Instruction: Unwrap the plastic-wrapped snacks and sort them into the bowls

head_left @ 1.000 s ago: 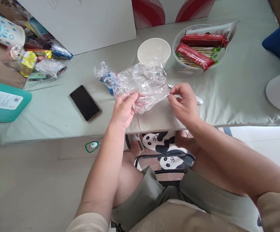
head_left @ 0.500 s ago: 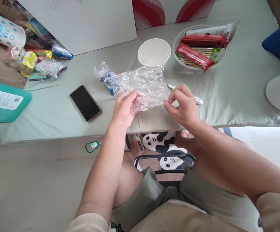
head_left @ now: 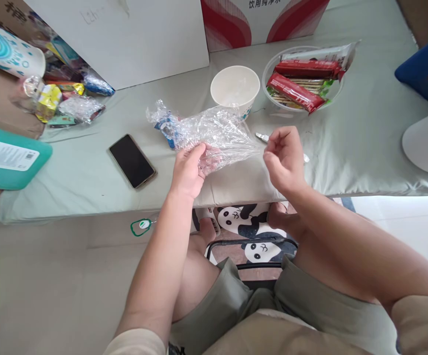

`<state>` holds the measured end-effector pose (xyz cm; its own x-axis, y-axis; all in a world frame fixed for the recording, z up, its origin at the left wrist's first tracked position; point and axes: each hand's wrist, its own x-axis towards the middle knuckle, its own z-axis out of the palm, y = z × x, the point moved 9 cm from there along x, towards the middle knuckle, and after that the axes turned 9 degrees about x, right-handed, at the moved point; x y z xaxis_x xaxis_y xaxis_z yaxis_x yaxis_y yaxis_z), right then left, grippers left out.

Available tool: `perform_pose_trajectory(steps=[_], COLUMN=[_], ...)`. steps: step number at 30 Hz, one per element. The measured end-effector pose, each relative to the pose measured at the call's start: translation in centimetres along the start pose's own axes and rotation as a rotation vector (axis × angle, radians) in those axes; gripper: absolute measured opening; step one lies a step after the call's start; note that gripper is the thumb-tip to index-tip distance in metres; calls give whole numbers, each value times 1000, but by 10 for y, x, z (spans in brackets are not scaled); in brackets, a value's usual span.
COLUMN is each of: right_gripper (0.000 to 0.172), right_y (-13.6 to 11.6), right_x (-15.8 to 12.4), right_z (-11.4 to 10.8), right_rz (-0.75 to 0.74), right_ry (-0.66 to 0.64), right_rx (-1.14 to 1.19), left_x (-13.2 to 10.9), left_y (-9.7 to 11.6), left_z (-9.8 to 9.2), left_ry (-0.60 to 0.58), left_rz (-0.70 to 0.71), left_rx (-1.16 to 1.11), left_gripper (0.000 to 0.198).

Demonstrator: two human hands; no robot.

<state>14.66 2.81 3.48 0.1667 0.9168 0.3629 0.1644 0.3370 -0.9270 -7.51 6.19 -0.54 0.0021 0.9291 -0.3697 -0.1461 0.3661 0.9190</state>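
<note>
A crumpled clear plastic wrapper [head_left: 214,135] with a blue printed bit at its left end lies stretched over the front of the pale green table [head_left: 346,148]. My left hand [head_left: 187,170] grips its near left edge with fingers curled. My right hand [head_left: 285,158] pinches the wrapper's right corner, fingers closed, and pulls it taut. A small metal tool [head_left: 263,136] lies on the table just behind my right hand, partly hidden by it.
A white paper cup [head_left: 235,86] stands behind the wrapper. A clear bowl of red snack bars [head_left: 302,81] sits to its right. A black phone [head_left: 132,160] lies at left, beyond it a snack pile [head_left: 66,96] and teal box [head_left: 10,158]. A white tub [head_left: 426,140] stands far right.
My right hand has turned and pulled the wrapper's right corner out, so the plastic is drawn taut. The left hand keeps its hold. The view shifted slightly down.
</note>
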Motion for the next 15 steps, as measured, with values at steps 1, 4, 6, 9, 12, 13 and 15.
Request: perform_pose_trajectory(steps=[1,4,6,9,12,13,15], right_gripper=[25,27,24,32,29,27,22], right_y=[-5,-11,-10,-11,-15,-14,-6], right_x=[-1,-2,0,1,-1,-2,-3], right_z=[3,9,7,6,11,13,13], right_rz=[-61,-118,-59,-11,-46,-53,-34], right_ry=[-36,-78,-52,-28,-97,-127,-135], right_rx=[-26,-134,-179,-173,-134,-118,-50], left_x=[0,-1,-1,1,3,3,4], left_y=[-1,-3,-5,-5,-1,2,7], left_z=[1,7,9,5,0,-2,-7], left_ry=[1,-44,-60,-6,34,44,50], left_rz=[-1,-2,5,28,67,86,124], left_rx=[6,37,44,30,4,-15,-59], left_gripper=[16,20,22,24,21,20,19])
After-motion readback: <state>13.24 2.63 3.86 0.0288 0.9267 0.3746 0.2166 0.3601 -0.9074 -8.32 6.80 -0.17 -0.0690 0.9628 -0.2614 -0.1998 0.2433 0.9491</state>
